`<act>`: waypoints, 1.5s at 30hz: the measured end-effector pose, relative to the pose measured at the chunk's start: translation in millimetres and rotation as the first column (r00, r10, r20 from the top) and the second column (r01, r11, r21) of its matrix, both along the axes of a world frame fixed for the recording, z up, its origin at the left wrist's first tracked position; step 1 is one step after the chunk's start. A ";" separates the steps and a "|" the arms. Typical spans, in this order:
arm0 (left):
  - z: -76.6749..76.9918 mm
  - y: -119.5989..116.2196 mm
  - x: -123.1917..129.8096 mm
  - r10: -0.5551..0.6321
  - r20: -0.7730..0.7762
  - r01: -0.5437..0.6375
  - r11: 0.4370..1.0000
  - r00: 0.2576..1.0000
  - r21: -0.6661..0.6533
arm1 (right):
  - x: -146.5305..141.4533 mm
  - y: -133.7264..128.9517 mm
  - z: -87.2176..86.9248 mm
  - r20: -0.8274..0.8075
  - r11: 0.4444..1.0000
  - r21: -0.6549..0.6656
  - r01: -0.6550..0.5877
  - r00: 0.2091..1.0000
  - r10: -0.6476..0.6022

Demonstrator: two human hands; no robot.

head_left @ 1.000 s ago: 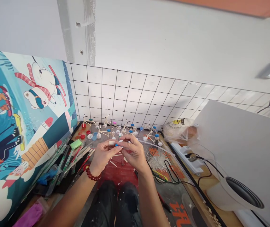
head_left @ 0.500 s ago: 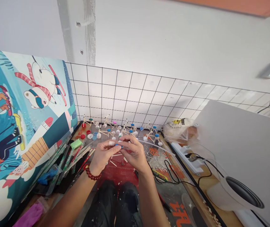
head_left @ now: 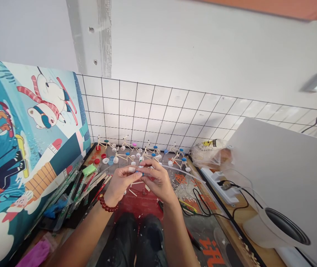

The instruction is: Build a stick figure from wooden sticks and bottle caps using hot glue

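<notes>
In the head view, my left hand (head_left: 122, 182) and my right hand (head_left: 157, 181) meet over the middle of the work surface, fingertips pinched together. Between them is a small blue piece (head_left: 140, 173), mostly covered by the fingers; its exact kind is hidden. Something white (head_left: 132, 169) shows at my left fingers. A red bead bracelet (head_left: 108, 204) circles my left wrist. Just beyond the hands stand several small stick models with bottle-cap wheels and blue, green or pink tops, such as a blue top (head_left: 184, 160). Loose short sticks (head_left: 133, 192) lie below the hands.
On the left are a bright green lump (head_left: 89, 170), a pile of long sticks and strips (head_left: 77, 193) and a purple bag (head_left: 37, 252). To the right are a power strip (head_left: 221, 185), black cables (head_left: 203, 207), a plastic bag (head_left: 210, 152) and a white bucket (head_left: 272, 226).
Both hands stay in nearly the same place, still pinching the small blue piece. The fingers have shifted very slightly around it, and less of the blue shows.
</notes>
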State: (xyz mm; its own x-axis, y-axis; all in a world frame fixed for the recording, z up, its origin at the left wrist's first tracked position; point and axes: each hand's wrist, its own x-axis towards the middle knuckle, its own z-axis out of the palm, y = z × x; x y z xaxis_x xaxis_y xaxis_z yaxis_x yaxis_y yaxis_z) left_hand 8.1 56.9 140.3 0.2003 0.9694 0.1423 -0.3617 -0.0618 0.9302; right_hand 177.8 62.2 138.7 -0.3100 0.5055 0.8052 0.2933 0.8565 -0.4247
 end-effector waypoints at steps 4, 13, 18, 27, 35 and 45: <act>-5.6 2.1 -1.5 0.007 -0.001 -0.007 1.000 1.000 0.011 | -0.5 0.2 -0.2 -0.005 0.999 -0.034 -0.005 1.000 0.005; -5.2 5.6 -5.1 0.028 0.024 -0.027 0.999 0.999 -0.026 | 0.5 4.6 -0.4 -0.105 0.996 -0.073 0.046 0.993 -0.053; -5.2 5.1 -6.5 0.072 0.045 -0.074 0.997 0.996 0.030 | 3.9 6.7 -0.5 -0.164 0.993 -0.114 0.043 0.985 -0.062; -11.7 5.4 -0.5 0.195 0.029 -0.197 0.971 0.980 0.133 | 0.5 8.2 -4.9 -0.176 0.989 -0.149 0.019 0.983 -0.046; -2.9 2.3 -0.5 0.118 0.064 -0.119 0.993 0.991 0.007 | 0.2 6.7 -2.8 -0.197 0.999 -0.024 0.031 0.980 -0.036; 1.4 -0.3 9.4 0.219 0.340 -0.149 0.964 0.915 -0.220 | -6.2 2.6 -3.7 0.028 0.991 0.064 0.122 0.992 -0.123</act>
